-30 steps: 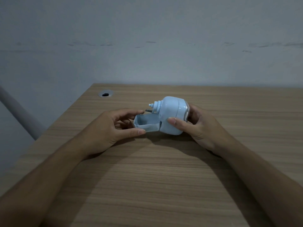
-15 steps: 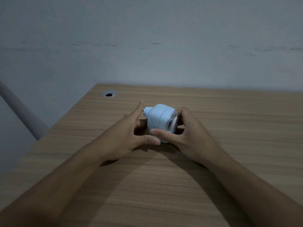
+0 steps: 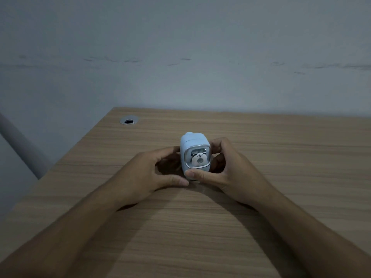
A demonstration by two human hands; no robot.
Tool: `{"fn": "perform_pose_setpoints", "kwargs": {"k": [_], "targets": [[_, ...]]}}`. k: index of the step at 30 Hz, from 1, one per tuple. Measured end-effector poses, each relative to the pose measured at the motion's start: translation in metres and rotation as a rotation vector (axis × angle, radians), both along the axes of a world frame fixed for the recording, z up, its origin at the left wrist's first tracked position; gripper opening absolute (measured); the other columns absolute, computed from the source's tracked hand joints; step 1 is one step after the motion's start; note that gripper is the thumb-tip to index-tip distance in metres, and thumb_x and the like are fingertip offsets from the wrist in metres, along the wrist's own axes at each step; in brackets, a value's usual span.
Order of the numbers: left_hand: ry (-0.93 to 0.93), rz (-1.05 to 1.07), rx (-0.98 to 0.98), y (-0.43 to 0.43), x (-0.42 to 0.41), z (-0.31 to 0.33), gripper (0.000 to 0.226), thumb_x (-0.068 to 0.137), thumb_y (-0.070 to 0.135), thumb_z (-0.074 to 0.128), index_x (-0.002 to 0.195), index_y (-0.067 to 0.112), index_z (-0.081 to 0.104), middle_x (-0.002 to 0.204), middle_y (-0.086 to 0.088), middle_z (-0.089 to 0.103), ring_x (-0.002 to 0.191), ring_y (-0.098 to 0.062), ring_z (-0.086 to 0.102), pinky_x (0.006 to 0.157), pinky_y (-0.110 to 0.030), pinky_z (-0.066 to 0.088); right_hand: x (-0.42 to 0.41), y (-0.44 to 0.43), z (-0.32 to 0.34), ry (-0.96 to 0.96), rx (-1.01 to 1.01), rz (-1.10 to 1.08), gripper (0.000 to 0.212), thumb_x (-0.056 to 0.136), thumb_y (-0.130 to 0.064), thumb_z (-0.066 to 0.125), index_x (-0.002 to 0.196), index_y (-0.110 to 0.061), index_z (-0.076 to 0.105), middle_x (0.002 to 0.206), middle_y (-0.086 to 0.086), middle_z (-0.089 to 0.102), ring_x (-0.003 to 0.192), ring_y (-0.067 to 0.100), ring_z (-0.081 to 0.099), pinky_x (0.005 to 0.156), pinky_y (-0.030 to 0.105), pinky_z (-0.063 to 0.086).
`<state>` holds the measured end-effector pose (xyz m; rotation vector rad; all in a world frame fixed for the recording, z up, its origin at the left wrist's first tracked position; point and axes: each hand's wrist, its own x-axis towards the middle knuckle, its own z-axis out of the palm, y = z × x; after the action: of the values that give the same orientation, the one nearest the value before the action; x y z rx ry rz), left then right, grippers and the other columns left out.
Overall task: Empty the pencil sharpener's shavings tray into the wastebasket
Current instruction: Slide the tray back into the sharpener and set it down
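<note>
**Fingers of both hands closed around the pencil sharpener**

Fingers (image 3: 170, 152) of the left hand (image 3: 144, 173) curl in from one side of the pencil sharpener (image 3: 195, 155), fingers (image 3: 217, 144) of the right hand (image 3: 234, 173) from the other. Narrow hold, sharpener clamped between the two sets. Left thumb tip sits at the lower front corner, right thumb lies across the bottom front edge; the two thumb tips nearly meet, can't tell if they touch.

Sharpener stands upright on the wooden desk (image 3: 200, 227), directly between the fingers, front face toward the camera. Top of the body pokes out above the fingertips.

Hard to read:
- Back and both sides of the sharpener are covered by the fingers.
- Base is behind the thumbs; can't tell whether the base is fully down on the desk.
- Shavings tray isn't distinguishable as a separate part from this angle.
- Light is dim, detail inside the front window is murky.
- Both forearms run off the bottom of the frame.

Look: pale blue plastic, rounded boxy body, small bump on top. Front has a chrome-edged rounded-square window (image 3: 197, 155) with a white bear figure, black ears, round hole at its mouth.

Beyond the left fingers, far corner of the desk, a metal cable grommet (image 3: 129, 119).
</note>
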<state>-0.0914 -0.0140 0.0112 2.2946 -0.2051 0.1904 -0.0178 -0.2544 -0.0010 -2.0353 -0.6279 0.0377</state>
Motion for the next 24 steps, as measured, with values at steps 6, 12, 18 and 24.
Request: {"fn": "perform_pose_setpoints", "kwargs": {"k": [6, 12, 18, 24], "targets": [[-0.09, 0.051, 0.049, -0.007, 0.043, -0.012, 0.074, 0.098, 0.03, 0.085, 0.163, 0.043, 0.053, 0.142, 0.025, 0.077, 0.132, 0.01, 0.069, 0.118, -0.03, 0.055, 0.036, 0.021, -0.011, -0.111, 0.093, -0.104, 0.073, 0.075, -0.055, 0.099, 0.132, -0.029, 0.061, 0.122, -0.012, 0.077, 0.096, -0.003, 0.076, 0.078, 0.013, 0.058], [-0.14, 0.067, 0.079, -0.01, 0.126, -0.012, 0.067, 0.105, 0.019, 0.072, 0.162, 0.043, 0.047, 0.145, 0.016, 0.076, 0.135, -0.006, 0.07, 0.119, -0.042, 0.055, 0.118, 0.046, -0.015, -0.18, 0.049, -0.219, 0.07, 0.083, -0.057, 0.092, 0.137, -0.023, 0.064, 0.133, -0.003, 0.071, 0.101, 0.008, 0.071, 0.073, 0.006, 0.048], [-0.134, 0.094, 0.062, 0.002, 0.199, -0.018, 0.067, 0.1, 0.021, 0.066, 0.156, 0.051, 0.046, 0.15, 0.009, 0.074, 0.138, -0.018, 0.07, 0.119, -0.052, 0.055, 0.185, 0.073, -0.023, -0.221, 0.011, -0.321, 0.067, 0.089, -0.056, 0.087, 0.138, -0.016, 0.066, 0.133, 0.005, 0.07, 0.12, 0.025, 0.07, 0.095, 0.035, 0.055], [-0.155, 0.118, 0.053, 0.005, 0.231, -0.025, 0.059, 0.1, 0.018, 0.067, 0.153, 0.04, 0.054, 0.143, 0.003, 0.077, 0.131, -0.023, 0.073, 0.114, -0.053, 0.057, 0.209, 0.08, -0.02, -0.2, -0.013, -0.327, 0.065, 0.093, -0.053, 0.084, 0.139, -0.011, 0.064, 0.136, 0.009, 0.067, 0.129, 0.027, 0.065, 0.092, 0.031, 0.046]]}}
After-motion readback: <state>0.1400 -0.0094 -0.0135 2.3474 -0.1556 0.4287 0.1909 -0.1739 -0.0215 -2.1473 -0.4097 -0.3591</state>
